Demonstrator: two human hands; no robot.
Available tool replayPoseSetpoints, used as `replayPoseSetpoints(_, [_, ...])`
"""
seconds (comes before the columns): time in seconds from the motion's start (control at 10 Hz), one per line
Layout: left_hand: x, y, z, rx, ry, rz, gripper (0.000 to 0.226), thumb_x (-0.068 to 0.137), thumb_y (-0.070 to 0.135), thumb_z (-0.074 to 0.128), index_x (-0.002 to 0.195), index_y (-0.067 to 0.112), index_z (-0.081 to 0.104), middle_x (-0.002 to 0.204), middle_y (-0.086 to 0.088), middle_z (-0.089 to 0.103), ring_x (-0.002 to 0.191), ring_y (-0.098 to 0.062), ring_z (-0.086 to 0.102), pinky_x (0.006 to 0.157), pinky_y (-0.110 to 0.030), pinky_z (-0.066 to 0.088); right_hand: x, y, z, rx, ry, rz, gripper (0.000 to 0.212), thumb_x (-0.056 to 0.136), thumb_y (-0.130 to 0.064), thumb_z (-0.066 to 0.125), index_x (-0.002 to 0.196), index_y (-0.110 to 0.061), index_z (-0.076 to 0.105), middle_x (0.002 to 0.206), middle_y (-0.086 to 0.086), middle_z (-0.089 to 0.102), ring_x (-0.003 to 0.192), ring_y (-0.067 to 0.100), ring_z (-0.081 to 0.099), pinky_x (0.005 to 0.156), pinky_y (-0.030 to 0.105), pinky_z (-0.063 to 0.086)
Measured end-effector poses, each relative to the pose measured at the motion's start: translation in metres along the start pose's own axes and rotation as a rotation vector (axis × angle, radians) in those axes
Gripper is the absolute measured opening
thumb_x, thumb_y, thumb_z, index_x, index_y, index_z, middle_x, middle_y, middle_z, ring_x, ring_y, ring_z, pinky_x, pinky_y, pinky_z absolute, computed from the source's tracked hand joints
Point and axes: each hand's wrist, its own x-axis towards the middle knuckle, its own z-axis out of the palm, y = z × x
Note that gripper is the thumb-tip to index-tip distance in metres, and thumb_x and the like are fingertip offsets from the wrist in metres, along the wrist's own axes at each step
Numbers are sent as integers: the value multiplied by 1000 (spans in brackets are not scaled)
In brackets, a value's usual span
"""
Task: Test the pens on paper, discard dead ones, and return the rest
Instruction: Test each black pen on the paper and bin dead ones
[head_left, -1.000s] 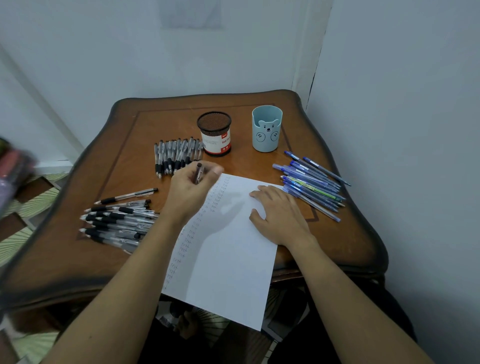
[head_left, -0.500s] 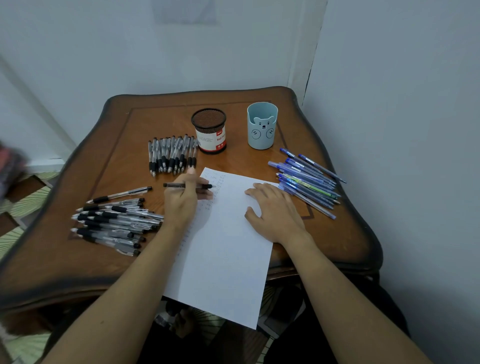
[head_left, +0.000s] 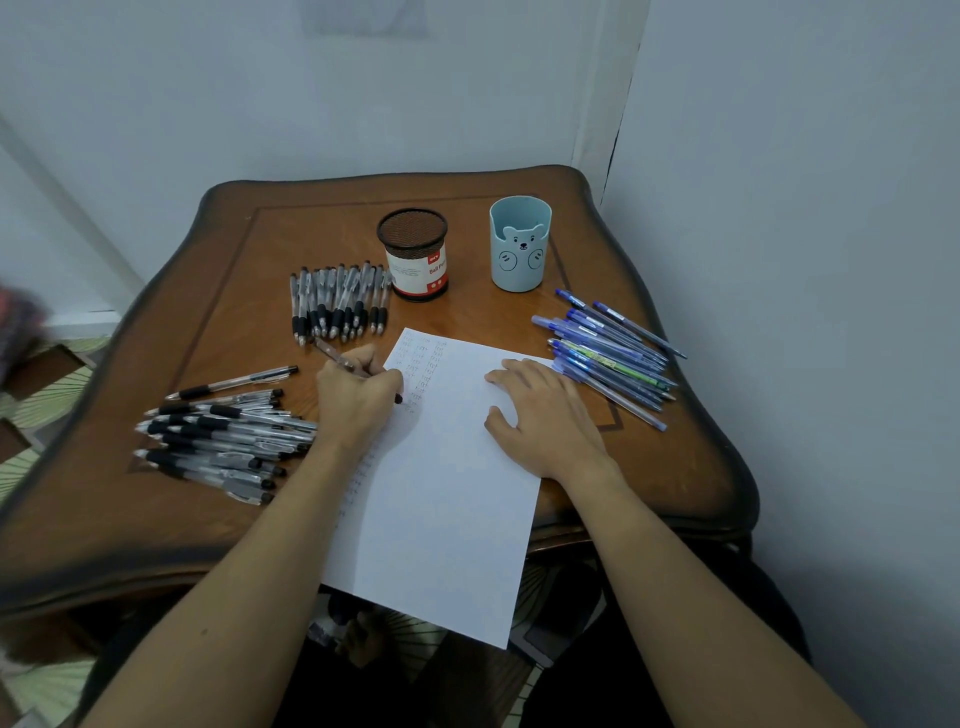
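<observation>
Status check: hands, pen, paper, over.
Left hand grips pen, tip at paper. Right hand flat on paper. Nothing in the way.

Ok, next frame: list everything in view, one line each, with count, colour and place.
table: one, brown wood, in the room corner
paper: one sheet, white with faint scribbles, centre, overhanging the near edge
mesh pot: one, black with a white and red label, back centre
bear cup: one, light blue, right of the mesh pot
grey pens: a row too packed to count, grey and black, left of the mesh pot
black pens: a pile, clear with black grips, left side
blue pens: a pile, blue, right of the paper
held pen: one, dark, tip on the paper
left hand: grips the held pen
right hand: flat on the paper
</observation>
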Motion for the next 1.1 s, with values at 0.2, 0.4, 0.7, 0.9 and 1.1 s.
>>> replayPoseSetpoints(0.2, [1,-2,1,88,-6,59,28,66,-11,55,61,-3,29,56,-6,32,56,-18,28,55,-33,24,0,0,0,2,-1,-2,48,99,-44,45,146,-30,44,156,-6,37,147,13,26,121,37,17])
replayPoseSetpoints(0.4, [2,-2,1,99,3,94,37,68,-13,52,55,11,27,55,-4,27,55,-18,24,54,-34,20,1,0,1,-10,4,-5,48,99,-44,44,146,-31,44,156,-6,38,146,12,27,120,36,17])
replayPoseSetpoints(0.7, [2,0,2,143,-8,106,40,70,-13,50,55,16,26,48,12,25,52,-13,22,51,-29,16,1,1,1,-13,4,-6,49,99,-44,44,146,-30,44,156,-6,38,146,12,27,120,36,17])
replayPoseSetpoints(0.9, [2,0,2,124,-25,120,46,68,-14,51,50,21,26,46,11,24,49,-9,20,50,-26,16,1,1,0,-20,-3,-4,49,99,-45,44,146,-31,43,156,-6,37,146,12,26,120,36,17])
replayPoseSetpoints(1.1, [0,3,3,191,-23,153,40,70,-14,49,54,16,27,50,6,27,45,-9,24,45,-23,17,1,0,0,-16,-1,0,49,99,-45,44,146,-31,43,156,-6,37,146,12,27,120,36,17])
